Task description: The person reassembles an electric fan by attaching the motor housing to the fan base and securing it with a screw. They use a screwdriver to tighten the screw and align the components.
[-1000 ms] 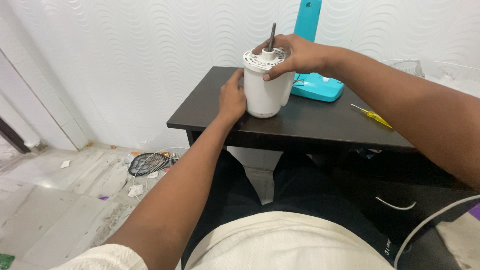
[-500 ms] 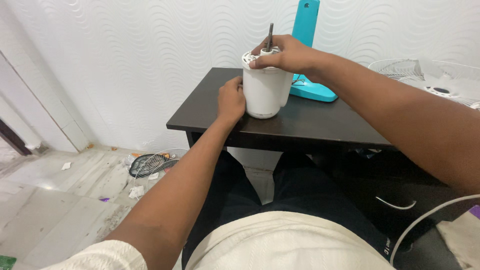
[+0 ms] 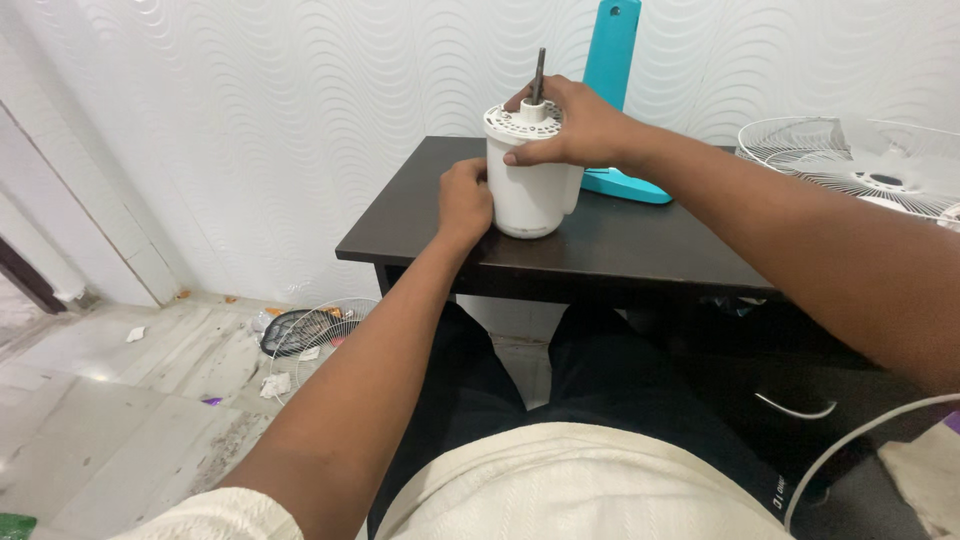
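Hands (image 3: 465,200) grip white motor housing (image 3: 528,190); teal base (image 3: 622,182) just behind, grille (image 3: 850,165) rt.

We see a dark wooden table (image 3: 640,250) against the wall. On it stand a white motor housing (image 3: 530,190) near the front edge and a turquoise fan base (image 3: 625,185) behind it.

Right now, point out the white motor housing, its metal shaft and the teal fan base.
white motor housing (image 3: 530,200): head view, on its bare side wall.
metal shaft (image 3: 540,68): head view, upper part of the rod.
teal fan base (image 3: 612,50): head view, on the upright column.
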